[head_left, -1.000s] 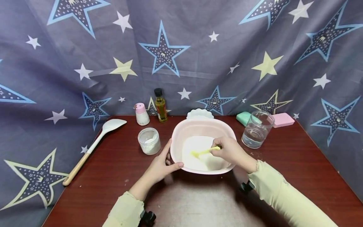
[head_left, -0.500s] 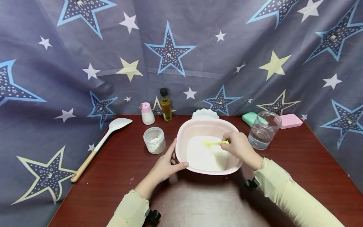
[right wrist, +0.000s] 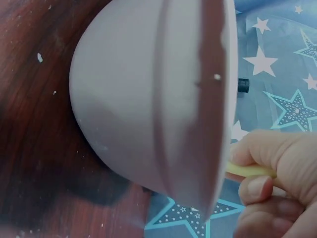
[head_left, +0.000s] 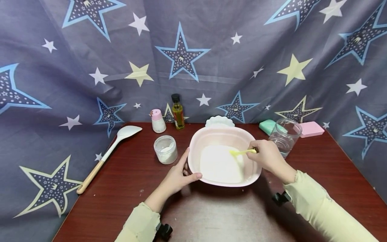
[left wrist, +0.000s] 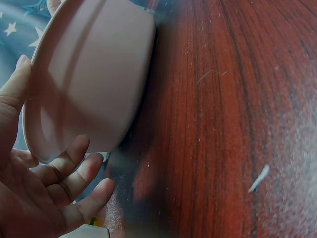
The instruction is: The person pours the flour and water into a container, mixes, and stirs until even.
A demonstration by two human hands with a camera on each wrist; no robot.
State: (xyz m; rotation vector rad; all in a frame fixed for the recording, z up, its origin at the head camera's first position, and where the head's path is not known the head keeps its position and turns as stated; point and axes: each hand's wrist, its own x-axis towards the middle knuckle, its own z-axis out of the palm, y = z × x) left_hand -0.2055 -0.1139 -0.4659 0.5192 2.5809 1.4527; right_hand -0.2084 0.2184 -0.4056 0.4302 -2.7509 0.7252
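A pale pink basin (head_left: pixel 196 141) stands in the middle of the table, its floor covered by a smooth white substance (head_left: pixel 220 164); powder or liquid, I cannot tell. My left hand (head_left: pixel 176 176) holds the basin's left rim, its thumb on the near edge; in the left wrist view, other fingers lie against and below the outer wall. Between thumb and fingers of my right hand (head_left: pixel 269 156) is the handle of a small yellow spoon (head_left: pixel 239 152). The spoon's head is over the white substance. In the right wrist view, the basin wall hides all but the handle (right wrist: pixel 250 170).
Left of the basin stands an open jar of white powder (head_left: pixel 166 153). Behind are a pink-capped shaker (head_left: pixel 158 121), an oil bottle (head_left: pixel 178 114) and a scalloped white dish (head_left: pixel 219 121). A long-handled ladle (head_left: pixel 105 154) lies left. Rightward are a water glass (head_left: pixel 284 141) and sponges (head_left: pixel 311 129).
My right hand has carried the spoon rightward across the basin, toward its right wall. The left hand has kept its hold on the rim. The head view has shifted slightly.
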